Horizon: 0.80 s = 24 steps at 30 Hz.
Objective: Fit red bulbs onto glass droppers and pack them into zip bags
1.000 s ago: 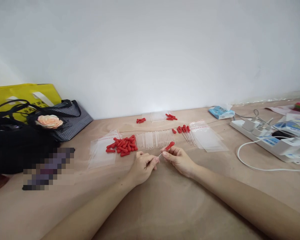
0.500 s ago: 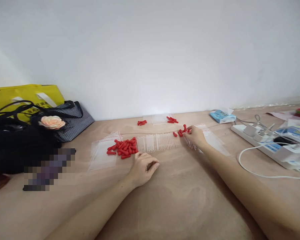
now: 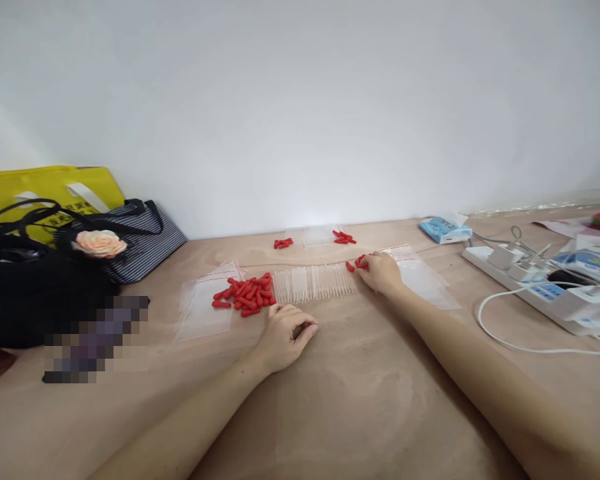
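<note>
My right hand [image 3: 381, 272] is closed at the right end of a row of thin clear tubes [image 3: 313, 283]. Its fingers are on a few small red rubber bulbs [image 3: 360, 262], and its palm side is hidden. One red bulb [image 3: 350, 266] lies just left of those fingertips. My left hand [image 3: 287, 337] rests on the table with fingers curled and thumb near the index finger; nothing shows in it. Behind its knuckles is a pile of red rubber bulbs [image 3: 250, 292], left of the tubes and partly on clear zip bags [image 3: 205, 312].
More zip bags [image 3: 427, 283] lie right of my right hand. Toward the wall are two small groups of red bulbs [image 3: 283, 244] with tubes between. A tissue pack [image 3: 444, 230] and power strip [image 3: 530, 287] with cables are at right; bags [image 3: 145, 240] stand at left.
My right hand has moved slightly left and down over the red bulbs, covering more of them. The tubes seen under it before are now out of sight. My left hand stays in place.
</note>
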### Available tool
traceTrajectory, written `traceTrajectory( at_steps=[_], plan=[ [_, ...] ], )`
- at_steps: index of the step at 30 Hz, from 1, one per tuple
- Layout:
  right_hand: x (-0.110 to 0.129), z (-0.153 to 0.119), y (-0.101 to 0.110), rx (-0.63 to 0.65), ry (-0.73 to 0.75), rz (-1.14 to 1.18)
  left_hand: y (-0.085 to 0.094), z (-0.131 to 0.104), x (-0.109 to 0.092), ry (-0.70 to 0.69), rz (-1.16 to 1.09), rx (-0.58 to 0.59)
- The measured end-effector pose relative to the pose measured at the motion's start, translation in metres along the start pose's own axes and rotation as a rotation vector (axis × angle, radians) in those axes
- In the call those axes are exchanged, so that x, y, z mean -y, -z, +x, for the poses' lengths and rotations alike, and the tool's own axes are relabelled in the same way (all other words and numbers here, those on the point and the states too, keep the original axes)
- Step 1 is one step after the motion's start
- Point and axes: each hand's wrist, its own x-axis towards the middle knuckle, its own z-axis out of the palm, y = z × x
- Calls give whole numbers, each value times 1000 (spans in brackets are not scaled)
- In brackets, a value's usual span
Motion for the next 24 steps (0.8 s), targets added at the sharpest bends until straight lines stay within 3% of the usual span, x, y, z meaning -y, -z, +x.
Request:
traceTrajectory(
  at_steps=[10, 13, 17, 20, 24],
  plan=[
    [5, 3, -4, -13, -19, -106, 1, 1, -1, -20, -18, -7],
    [8, -6, 1, -52, -13, -32, -1, 0, 3, 8, -10, -89],
    [14, -37, 12, -63, 238, 306, 1, 2, 12, 111, 113, -239],
    [17, -64, 19, 55, 451, 483, 8, 8, 20, 198, 269, -283],
    [18, -81, 21, 117, 500, 519, 13, 29, 29, 316, 367, -262]
  ],
)
